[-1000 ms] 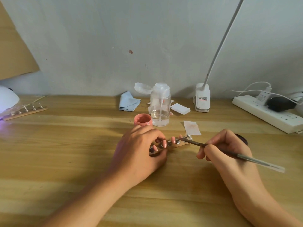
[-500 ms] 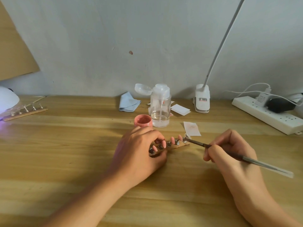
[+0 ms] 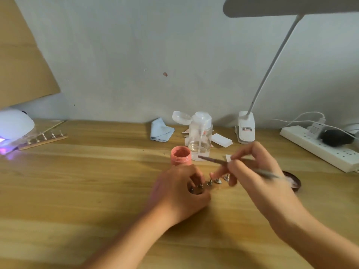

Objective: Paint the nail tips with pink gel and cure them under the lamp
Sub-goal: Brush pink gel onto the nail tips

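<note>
- From 6 o'clock our two bare forearms reach in over the wooden surface [image 3: 77, 191].
- Our left grip [image 3: 180, 189] is clenched round the near end of the nail-tip stand row [image 3: 217, 180], a line of small metal pegs low on the surface. Blur hides the tips themselves.
- At 3 o'clock of it our right grip [image 3: 258, 171], blurred, pinches a thin brush [image 3: 211, 161]. Its bristle end points to 10 o'clock, above the pegs.
- At 12 o'clock of the left knuckles the pink gel jar [image 3: 181, 155] stands open and upright, with coral gel inside and a ribbed neck.
- A clear pump bottle [image 3: 200, 138] stands just beside the jar at 1 o'clock.
- Far off at 9 o'clock the white curing lamp [image 3: 14, 123] glows violet, with a second peg strip [image 3: 42, 139] just beside it.
</note>
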